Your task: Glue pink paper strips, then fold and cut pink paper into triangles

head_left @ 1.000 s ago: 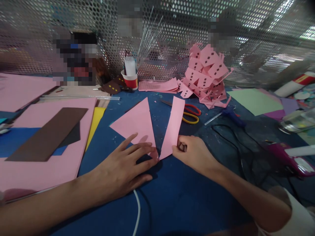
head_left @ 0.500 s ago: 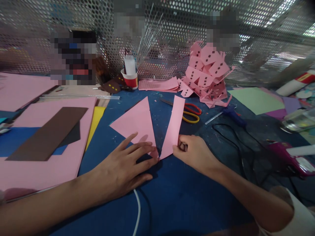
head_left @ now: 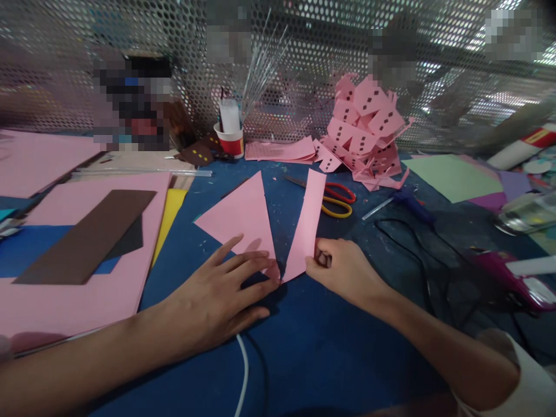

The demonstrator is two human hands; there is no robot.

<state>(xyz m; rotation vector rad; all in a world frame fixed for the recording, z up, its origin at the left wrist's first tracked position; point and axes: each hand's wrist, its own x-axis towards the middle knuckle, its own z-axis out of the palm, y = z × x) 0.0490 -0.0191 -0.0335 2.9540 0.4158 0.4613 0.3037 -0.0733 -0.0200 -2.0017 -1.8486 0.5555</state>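
Two flaps of pink craft paper [head_left: 242, 215] stand in a V on the blue table, and they meet at a point near my left fingertips. My left hand [head_left: 219, 292] lies with its fingers spread, resting on the lower edge of the left, triangular flap. The narrower right-hand pink strip [head_left: 305, 223] is pinched at its right edge between the thumb and curled fingers of my right hand [head_left: 341, 267]. Just behind that strip lie scissors [head_left: 341, 200] with red and yellow handles, their blades partly covered by the paper.
A pile of cut pink pieces [head_left: 365, 130] with dark diamonds stands at the back. Right of it lie a blue glue gun [head_left: 412, 204] with a cord and a magenta device [head_left: 516, 278]. On the left, pink sheets [head_left: 108, 310] carry a brown strip [head_left: 93, 234]. A paper cup [head_left: 230, 142] holds a white bottle.
Both hands and the pink paper hold almost the same positions. The view has shifted very slightly.
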